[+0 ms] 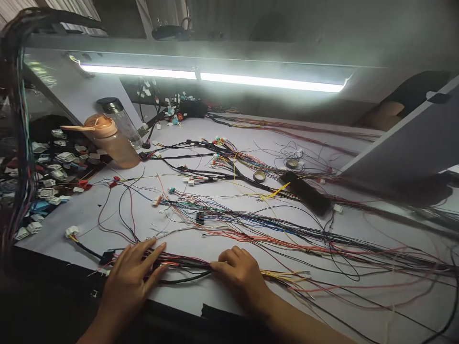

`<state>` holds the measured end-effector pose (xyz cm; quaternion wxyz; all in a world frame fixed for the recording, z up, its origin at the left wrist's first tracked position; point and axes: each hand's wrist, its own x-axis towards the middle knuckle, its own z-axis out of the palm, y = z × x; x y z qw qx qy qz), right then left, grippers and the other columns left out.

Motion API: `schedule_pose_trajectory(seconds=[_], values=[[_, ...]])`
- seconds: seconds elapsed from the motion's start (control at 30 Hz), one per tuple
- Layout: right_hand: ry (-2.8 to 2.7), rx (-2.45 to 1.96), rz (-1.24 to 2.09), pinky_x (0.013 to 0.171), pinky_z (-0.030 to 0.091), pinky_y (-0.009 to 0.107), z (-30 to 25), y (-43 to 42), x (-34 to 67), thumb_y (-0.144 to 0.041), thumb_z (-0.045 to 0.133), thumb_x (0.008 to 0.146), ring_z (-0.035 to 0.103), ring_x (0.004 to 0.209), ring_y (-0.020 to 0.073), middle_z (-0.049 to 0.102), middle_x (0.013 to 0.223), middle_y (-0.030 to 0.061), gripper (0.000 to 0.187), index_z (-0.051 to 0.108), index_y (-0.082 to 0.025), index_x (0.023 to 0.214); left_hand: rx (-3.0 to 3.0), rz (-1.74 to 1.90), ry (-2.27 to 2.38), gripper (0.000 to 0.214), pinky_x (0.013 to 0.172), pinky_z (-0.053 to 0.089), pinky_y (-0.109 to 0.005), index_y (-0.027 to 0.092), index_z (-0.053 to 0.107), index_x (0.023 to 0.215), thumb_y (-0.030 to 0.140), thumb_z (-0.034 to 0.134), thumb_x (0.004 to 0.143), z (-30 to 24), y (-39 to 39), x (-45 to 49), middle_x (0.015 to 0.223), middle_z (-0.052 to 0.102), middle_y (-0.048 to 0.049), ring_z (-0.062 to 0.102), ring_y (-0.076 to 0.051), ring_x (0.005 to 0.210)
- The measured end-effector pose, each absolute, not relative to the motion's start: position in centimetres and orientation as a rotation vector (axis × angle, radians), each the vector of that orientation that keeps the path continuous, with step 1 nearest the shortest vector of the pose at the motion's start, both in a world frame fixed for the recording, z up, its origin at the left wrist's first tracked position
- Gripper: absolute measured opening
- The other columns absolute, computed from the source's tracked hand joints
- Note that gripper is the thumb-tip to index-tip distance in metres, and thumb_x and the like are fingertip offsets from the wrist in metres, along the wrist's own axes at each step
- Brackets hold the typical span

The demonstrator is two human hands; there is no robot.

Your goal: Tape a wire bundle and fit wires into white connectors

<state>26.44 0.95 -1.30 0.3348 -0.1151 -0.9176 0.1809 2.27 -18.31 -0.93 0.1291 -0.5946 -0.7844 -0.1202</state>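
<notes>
Near the front edge of the white table, a bundle of wires (pixel 190 263) in black, red and other colours runs from left to right. My left hand (pixel 131 272) lies over its left part with the fingers spread. Further right, my right hand (pixel 240 274) has its fingers curled and pinched on the same bundle. Beyond my left hand sit a black connector (pixel 106 258) and a white connector (pixel 72 231) on a short sleeved lead. Yellow wire ends (pixel 287 274) fan out to the right of my right hand.
More loose wires (pixel 251 220) and a taped black harness (pixel 215 176) stretch across the table. A dark phone-like slab (pixel 306 193), a tape roll (pixel 259 177), a peach bottle (pixel 116 145) and a clear bottle (pixel 125 124) stand further back. Connectors (pixel 53 172) pile up at left.
</notes>
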Motion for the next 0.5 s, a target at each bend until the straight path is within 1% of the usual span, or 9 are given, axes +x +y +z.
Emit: schedule_pose_trajectory(seconds=[0.1,0.2,0.27,0.33,0.4,0.5], values=[[-2.42,-0.309,0.482,0.061,0.032,0.028,-1.5,0.9,26.5,-0.017,0.057,0.096,0.051,0.071,0.0137,0.066,0.08,0.0009,0.014,0.069,-0.025,0.097,-1.65,-0.267,-2.369,0.049,0.11,0.033,-0.058,0.03,0.061,0.132,0.057,0.049,0.092,-0.8,-18.5,2.4,0.136,0.06,-0.011,0.057,-0.033,0.121],[-2.397,-0.313,0.472,0.061,0.032,0.028,-1.8,0.8,26.5,-0.019,0.059,0.095,0.05,0.07,0.014,0.065,0.078,0.001,0.012,0.069,-0.026,0.095,-1.589,-0.222,-2.439,0.053,0.109,0.031,-0.06,0.03,0.06,0.133,0.061,0.046,0.092,-0.6,-18.5,2.6,0.139,0.058,-0.0111,0.055,-0.035,0.124],[-2.387,-0.315,0.468,0.061,0.032,0.028,-2.1,0.8,26.4,-0.02,0.061,0.093,0.05,0.07,0.0142,0.065,0.078,0.0006,0.01,0.069,-0.026,0.095,-1.593,-0.227,-2.45,0.051,0.109,0.03,-0.06,0.031,0.06,0.133,0.059,0.045,0.093,-0.5,-18.6,2.5,0.139,0.059,-0.0105,0.055,-0.035,0.124],[-2.398,-0.317,0.461,0.061,0.032,0.028,-2.1,0.7,26.4,-0.02,0.064,0.092,0.051,0.07,0.014,0.066,0.079,-0.0001,0.009,0.069,-0.026,0.096,-1.634,-0.28,-2.408,0.048,0.109,0.03,-0.06,0.031,0.061,0.131,0.057,0.044,0.094,-0.1,-18.5,2.1,0.135,0.062,-0.0094,0.059,-0.034,0.119],[-2.405,-0.318,0.441,0.06,0.032,0.028,-2.1,0.7,26.3,-0.02,0.066,0.09,0.051,0.07,0.0137,0.066,0.079,-0.0007,0.008,0.069,-0.027,0.095,-1.648,-0.373,-2.334,0.043,0.107,0.033,-0.058,0.03,0.062,0.127,0.053,0.045,0.095,0.6,-17.9,1.4,0.128,0.067,-0.008,0.063,-0.033,0.113],[-2.397,-0.316,0.422,0.06,0.032,0.029,-2.0,0.7,26.2,-0.021,0.068,0.089,0.051,0.069,0.0137,0.066,0.079,-0.0016,0.007,0.069,-0.026,0.093,-1.608,-0.483,-2.23,0.034,0.099,0.039,-0.053,0.028,0.064,0.12,0.046,0.051,0.094,2.1,-15.7,0.4,0.118,0.071,-0.0068,0.065,-0.032,0.105]])
